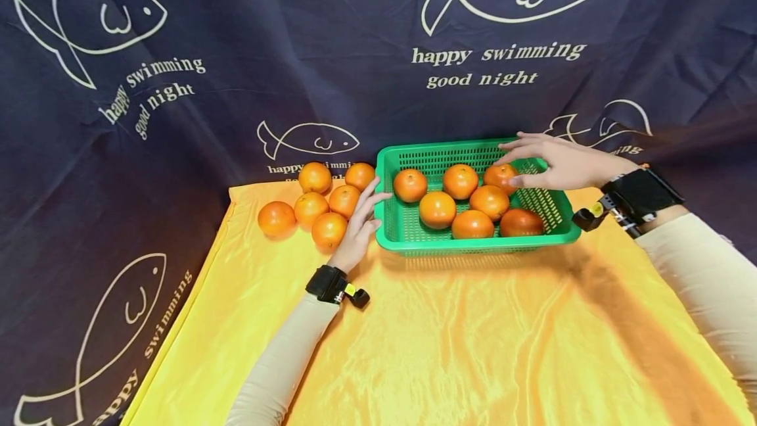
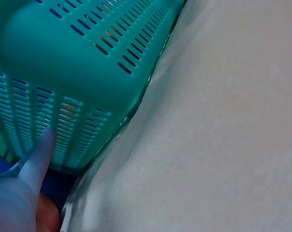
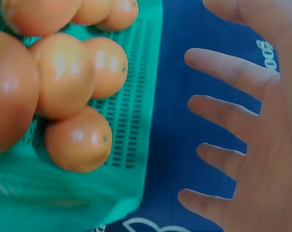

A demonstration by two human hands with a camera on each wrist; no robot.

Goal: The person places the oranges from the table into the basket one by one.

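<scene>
A green slotted plastic basket holds several oranges. My left hand is at its left end, with straight fingers reaching over the rim in the head view. In the left wrist view, an extended finger overlaps the basket's slotted wall. My right hand hovers over the back right part of the basket, fingers spread and holding nothing. From the right wrist, the right hand shows its palm and separated fingers, apart from the oranges.
Left of the basket, several loose oranges lie close together on a yellow cloth, beside my left hand. A dark curtain with white fish drawings hangs right behind the basket and along the left side.
</scene>
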